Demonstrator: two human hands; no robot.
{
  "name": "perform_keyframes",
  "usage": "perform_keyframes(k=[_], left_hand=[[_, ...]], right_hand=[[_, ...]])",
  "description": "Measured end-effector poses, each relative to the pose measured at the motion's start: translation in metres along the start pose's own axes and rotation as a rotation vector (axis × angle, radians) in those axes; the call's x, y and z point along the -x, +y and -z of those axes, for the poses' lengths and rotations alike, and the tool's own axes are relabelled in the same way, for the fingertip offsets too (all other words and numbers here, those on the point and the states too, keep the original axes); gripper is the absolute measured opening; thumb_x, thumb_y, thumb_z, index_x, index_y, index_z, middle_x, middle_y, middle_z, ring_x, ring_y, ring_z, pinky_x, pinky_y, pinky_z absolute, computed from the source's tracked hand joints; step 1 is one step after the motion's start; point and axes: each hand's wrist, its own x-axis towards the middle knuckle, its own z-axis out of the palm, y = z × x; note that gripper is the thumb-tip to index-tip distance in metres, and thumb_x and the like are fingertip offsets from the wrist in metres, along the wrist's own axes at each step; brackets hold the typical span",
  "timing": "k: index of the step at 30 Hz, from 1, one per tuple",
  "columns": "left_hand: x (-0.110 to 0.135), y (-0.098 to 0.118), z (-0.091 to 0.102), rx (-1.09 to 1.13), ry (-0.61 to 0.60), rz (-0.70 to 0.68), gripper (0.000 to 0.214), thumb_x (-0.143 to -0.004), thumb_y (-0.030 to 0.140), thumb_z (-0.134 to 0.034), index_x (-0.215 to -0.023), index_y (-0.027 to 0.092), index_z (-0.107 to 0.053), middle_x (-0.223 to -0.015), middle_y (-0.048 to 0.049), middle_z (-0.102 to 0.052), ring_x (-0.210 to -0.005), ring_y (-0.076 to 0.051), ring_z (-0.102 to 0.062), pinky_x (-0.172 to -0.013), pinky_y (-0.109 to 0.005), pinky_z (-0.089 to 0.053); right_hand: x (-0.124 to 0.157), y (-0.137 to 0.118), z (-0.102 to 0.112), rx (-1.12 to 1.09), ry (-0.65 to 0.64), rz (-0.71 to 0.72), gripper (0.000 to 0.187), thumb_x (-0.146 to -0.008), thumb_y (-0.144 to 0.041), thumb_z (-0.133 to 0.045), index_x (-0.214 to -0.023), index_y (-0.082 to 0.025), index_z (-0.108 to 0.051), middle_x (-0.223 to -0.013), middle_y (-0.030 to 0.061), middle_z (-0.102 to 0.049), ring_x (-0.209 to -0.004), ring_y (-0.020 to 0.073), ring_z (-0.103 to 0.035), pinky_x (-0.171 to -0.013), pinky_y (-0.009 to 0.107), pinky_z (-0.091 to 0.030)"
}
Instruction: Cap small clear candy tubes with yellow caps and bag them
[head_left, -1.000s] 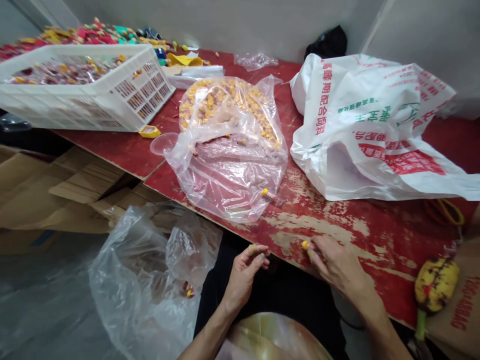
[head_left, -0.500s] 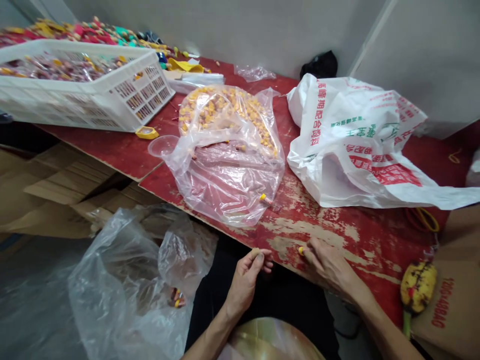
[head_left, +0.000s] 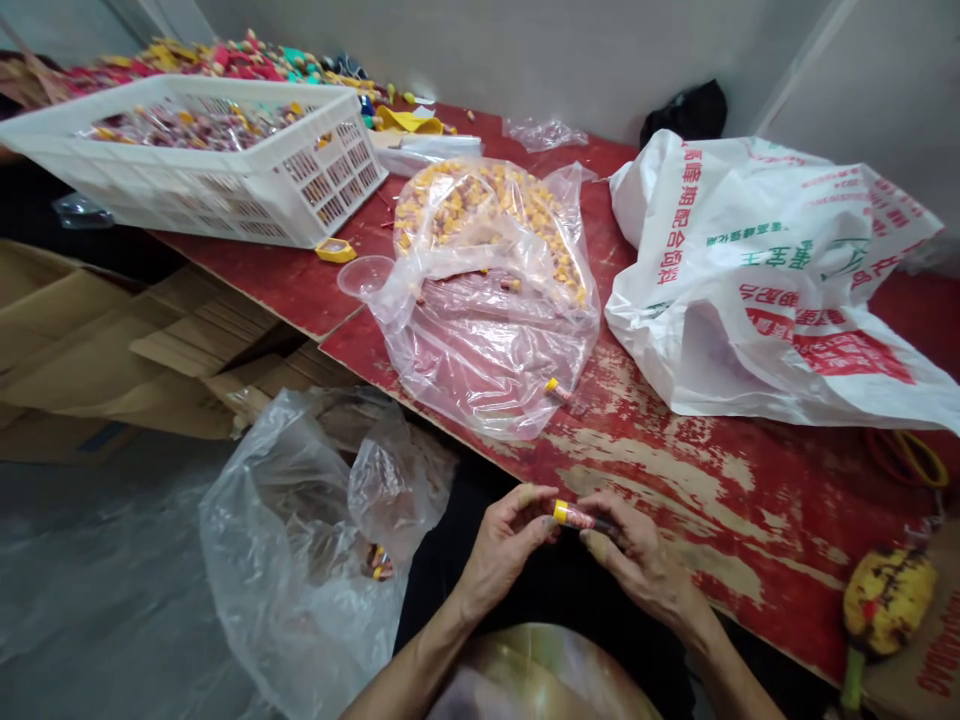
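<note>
My right hand (head_left: 637,555) pinches a small red tube with a yellow cap (head_left: 576,516) at the near edge of the worn red table (head_left: 750,500). My left hand (head_left: 504,548) meets it from the left, its fingertips closed on the yellow cap end. Both hands hover over my lap, just off the table edge. Another capped tube (head_left: 556,389) lies on the lip of a clear bag (head_left: 487,300) that holds many yellow and red pieces.
A clear plastic bag (head_left: 315,540) hangs open at the lower left with a few tubes inside. A white crate (head_left: 225,160) of wrapped pieces sits far left. A large white printed sack (head_left: 765,280) lies right. Cardboard boxes (head_left: 112,340) stand below the table.
My right hand lifted the capped tube off the table edge and brought it left. My left hand closed in on its cap. The camera shifted a little.
</note>
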Motion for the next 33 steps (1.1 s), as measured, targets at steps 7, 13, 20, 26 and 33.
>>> perform_keyframes(k=[7,13,20,26,33], left_hand=[[-0.002,0.003,0.002,-0.132,-0.007,-0.074,0.012,-0.080,0.028,-0.064,-0.081,0.016,-0.068,-0.076,0.0003,-0.055,-0.063,-0.010,-0.054,-0.063,-0.023,-0.045],[-0.003,0.000,0.000,0.010,0.013,0.034,0.022,-0.072,0.026,-0.072,-0.092,0.018,-0.067,-0.080,0.0008,-0.060,-0.066,-0.011,-0.057,-0.064,-0.023,-0.048],[-0.004,-0.003,-0.001,0.051,0.076,-0.019,0.019,-0.069,0.024,-0.075,-0.086,0.017,-0.070,-0.078,0.0008,-0.060,-0.066,-0.010,-0.058,-0.064,-0.022,-0.048],[-0.004,-0.005,-0.001,-0.009,0.096,-0.007,0.016,-0.073,0.027,-0.071,-0.086,0.017,-0.071,-0.075,-0.0001,-0.061,-0.062,-0.011,-0.058,-0.063,-0.023,-0.048],[-0.003,-0.003,-0.002,-0.033,0.110,-0.057,0.023,-0.068,0.026,-0.075,-0.090,0.019,-0.071,-0.086,-0.0011,-0.060,-0.074,-0.013,-0.057,-0.067,-0.023,-0.048]], right_hand=[[-0.002,0.009,-0.014,-0.022,0.038,-0.049,0.023,-0.093,-0.037,-0.042,-0.094,-0.020,-0.057,-0.076,0.0007,-0.064,-0.068,0.0140,-0.059,-0.060,0.024,-0.042],[0.000,0.011,-0.018,-0.077,0.115,-0.034,0.023,-0.092,-0.037,-0.042,-0.103,-0.021,-0.055,-0.085,0.0012,-0.065,-0.074,0.0140,-0.061,-0.064,0.023,-0.045],[0.002,0.018,-0.013,0.029,0.203,-0.014,0.023,-0.089,-0.035,-0.048,-0.104,-0.019,-0.055,-0.089,0.0043,-0.063,-0.076,0.0154,-0.060,-0.064,0.024,-0.047],[-0.001,0.017,-0.016,0.027,0.238,-0.108,0.037,-0.088,-0.050,-0.044,-0.077,-0.018,-0.058,-0.057,-0.0014,-0.053,-0.050,0.0120,-0.048,-0.048,0.023,-0.035],[-0.002,0.026,-0.031,-0.265,0.203,-0.301,0.047,-0.091,-0.059,-0.031,-0.074,-0.019,-0.049,-0.052,-0.0055,-0.037,-0.042,0.0098,-0.037,-0.041,0.022,-0.030]])
